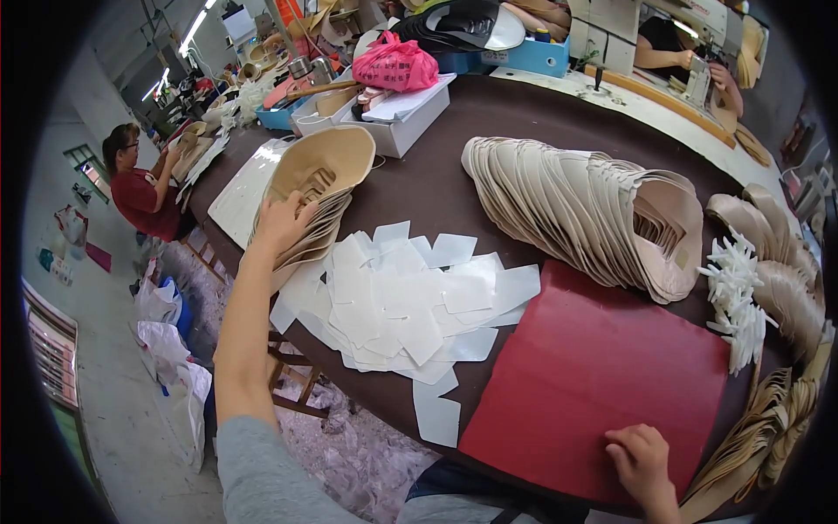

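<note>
My left hand [284, 224] reaches to a stack of beige shoe uppers [336, 157] at the left, its fingers closed over the edge of a piece. The uppers lie nested, with the open hollow of the top one facing up. My right hand [644, 461] rests at the near part of a red mat [602, 358], fingers loosely bent, thumb apart, nothing visible in them. White die-cut sheet pieces [410, 293] lie in a loose, overlapping pile between the stack and the mat. Behind the mat lies a longer row of nested shoe uppers [567, 210].
White strips [736, 297] and bundles of beige pieces [755, 428] line the right side of the brown tabletop [410, 196]. A white box [410, 127] with a pink bag [397, 65] stands at the back. A co-worker [144, 188] works at the left; another person's hands [698, 65] are at a sewing machine.
</note>
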Demonstrator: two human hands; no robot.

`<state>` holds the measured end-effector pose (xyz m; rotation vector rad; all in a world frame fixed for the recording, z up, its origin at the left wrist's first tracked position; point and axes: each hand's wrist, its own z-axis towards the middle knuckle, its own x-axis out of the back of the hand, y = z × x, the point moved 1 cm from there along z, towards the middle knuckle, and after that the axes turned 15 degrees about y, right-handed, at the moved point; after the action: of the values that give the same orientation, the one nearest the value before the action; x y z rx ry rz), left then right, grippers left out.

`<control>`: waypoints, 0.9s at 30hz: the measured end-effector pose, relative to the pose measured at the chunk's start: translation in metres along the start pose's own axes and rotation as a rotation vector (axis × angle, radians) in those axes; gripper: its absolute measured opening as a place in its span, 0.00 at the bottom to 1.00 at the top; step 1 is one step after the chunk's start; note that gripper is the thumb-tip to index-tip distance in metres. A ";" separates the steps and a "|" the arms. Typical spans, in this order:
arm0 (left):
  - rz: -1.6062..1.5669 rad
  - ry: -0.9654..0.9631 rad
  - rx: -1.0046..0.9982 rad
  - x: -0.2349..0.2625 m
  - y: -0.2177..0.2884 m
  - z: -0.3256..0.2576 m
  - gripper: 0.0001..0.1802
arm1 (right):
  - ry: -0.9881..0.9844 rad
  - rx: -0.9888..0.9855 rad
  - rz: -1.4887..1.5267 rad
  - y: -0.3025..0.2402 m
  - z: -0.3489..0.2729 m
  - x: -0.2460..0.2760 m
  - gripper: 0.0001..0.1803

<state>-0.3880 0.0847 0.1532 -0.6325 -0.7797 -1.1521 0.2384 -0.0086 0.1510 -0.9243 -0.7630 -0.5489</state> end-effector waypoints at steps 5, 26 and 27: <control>-0.270 0.303 -0.200 0.013 0.121 -0.013 0.15 | 0.160 0.168 0.063 0.068 0.118 0.023 0.16; -0.626 0.307 -0.861 0.020 0.476 0.002 0.23 | 0.344 0.549 0.037 0.203 0.207 0.006 0.12; -0.624 0.307 -0.863 0.022 0.475 -0.001 0.23 | 0.346 0.548 0.038 0.203 0.204 0.005 0.12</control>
<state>0.0706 0.2100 0.1492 -0.9104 -0.1671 -2.1413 0.3150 0.2682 0.1316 -0.3218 -0.5368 -0.4190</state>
